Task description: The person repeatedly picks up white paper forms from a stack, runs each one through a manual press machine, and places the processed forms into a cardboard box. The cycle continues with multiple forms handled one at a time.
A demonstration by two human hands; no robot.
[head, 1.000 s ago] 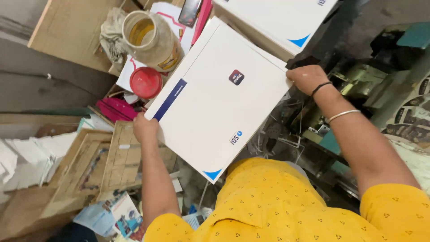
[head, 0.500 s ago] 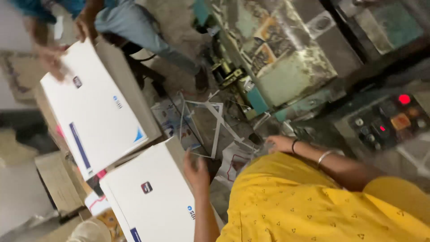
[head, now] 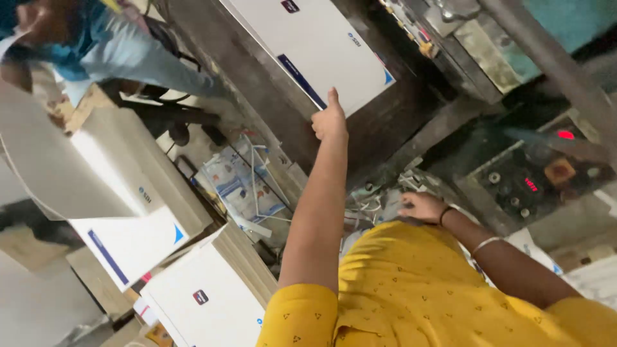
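A view from above of a person in a yellow shirt (head: 411,289) at a cluttered workplace. The landmark is a large white printed sheet (head: 315,45) with a dark blue stripe, lying on a dark machine bed (head: 270,96) at the top centre.

Far to the left of that sheet, a co-worker in a blue shirt (head: 96,45) is blurred and cut off by the frame edge. Below the co-worker, a curved white sheet (head: 51,167) bends over a stack of white sheets (head: 128,186); another stack of sheets (head: 205,295) sits lower, near the yellow sleeve. Between these stacks and the landmark, crumpled paper scraps (head: 241,183) lie on the floor.

The landmark sheet runs diagonally, its long axis going from upper left to lower right, with a blue corner pointing right. Its top edge is cut off by the frame.

The left hand (head: 330,119) touches the sheet's lower edge, arm stretched straight up, thumb raised. Its fingers curl at the edge; whether the grip pinches the sheet cannot be told.

Below and right of the landmark, the right hand (head: 421,207) rests, fingers loosely spread, on tangled scraps, elbow bent, wearing a dark band and a bangle (head: 485,244).

Further right, a dark control panel (head: 540,180) with red lights is dim and hard to make out.
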